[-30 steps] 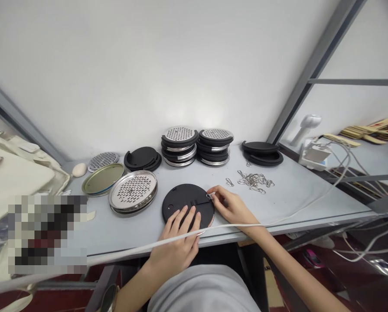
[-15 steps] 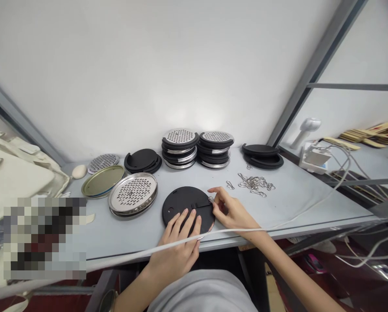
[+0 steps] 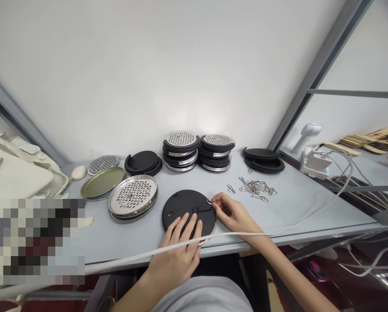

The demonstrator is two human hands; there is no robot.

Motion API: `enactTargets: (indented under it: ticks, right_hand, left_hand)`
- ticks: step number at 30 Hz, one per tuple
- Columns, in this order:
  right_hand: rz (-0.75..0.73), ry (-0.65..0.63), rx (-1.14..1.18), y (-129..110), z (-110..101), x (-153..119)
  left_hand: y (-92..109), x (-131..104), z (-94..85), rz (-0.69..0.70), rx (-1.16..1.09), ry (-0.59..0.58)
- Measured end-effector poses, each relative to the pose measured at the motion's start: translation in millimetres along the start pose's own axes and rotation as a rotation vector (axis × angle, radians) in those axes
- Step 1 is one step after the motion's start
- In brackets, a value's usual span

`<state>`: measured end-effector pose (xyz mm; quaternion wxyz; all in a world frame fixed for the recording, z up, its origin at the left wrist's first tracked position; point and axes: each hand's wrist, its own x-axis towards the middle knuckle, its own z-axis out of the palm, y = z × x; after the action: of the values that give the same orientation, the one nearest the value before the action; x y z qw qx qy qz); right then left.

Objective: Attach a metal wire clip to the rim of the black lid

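A round black disc (image 3: 184,207) lies on the grey table near its front edge, with a coppery rim showing at its lower right. Spread flat over its lower part is my left hand (image 3: 179,249), fingers apart. My right hand (image 3: 234,213) pinches a small metal clip (image 3: 210,202) at the disc's upper right edge. Several similar clips (image 3: 257,187) lie in a loose pile farther right, and a single one (image 3: 230,189) sits beside the pile. Left of the disc rests a round metal plate with slots (image 3: 133,195), stacked on another.
Behind stand two stacks of black and silver discs (image 3: 180,151), (image 3: 216,151). Black discs (image 3: 263,160) sit at the back right. A white cable (image 3: 141,255) crosses before my hands. A green lid (image 3: 104,182) lies left. Another person's hand shows at the far right edge.
My right hand's fingers have closed in on the clip, which now lies over the disc's edge. My left hand stays on the disc. The camera view has shifted slightly.
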<state>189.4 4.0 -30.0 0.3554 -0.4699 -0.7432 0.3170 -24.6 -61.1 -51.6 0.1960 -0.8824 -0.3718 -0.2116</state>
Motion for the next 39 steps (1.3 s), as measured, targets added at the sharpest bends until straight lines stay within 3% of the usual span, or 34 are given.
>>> enactTargets:
  ticks: [10,16,26,34,39]
  right_hand:
    - [-0.104,0.167,-0.078,5.2,-2.6,4.2]
    - [-0.041,0.089,0.035,-0.9,-5.4,13.2]
    - [0.082,0.125,0.077,11.3,2.0,26.8]
    - [0.183,0.106,0.130,5.3,11.3,32.9]
    - [0.226,0.073,0.095,1.2,15.9,34.1]
  left_hand:
    - [3.5,5.0,-2.2,-0.107,0.020,-0.032]
    - [10.5,17.6,-3.6,-0.206,0.028,-0.059]
    - [7.1,36.3,3.2,-0.253,0.050,-0.028]
    - [-4.3,29.9,16.2,-0.180,0.102,0.006]
    - [-1.6,23.5,32.5,-0.202,0.119,0.075]
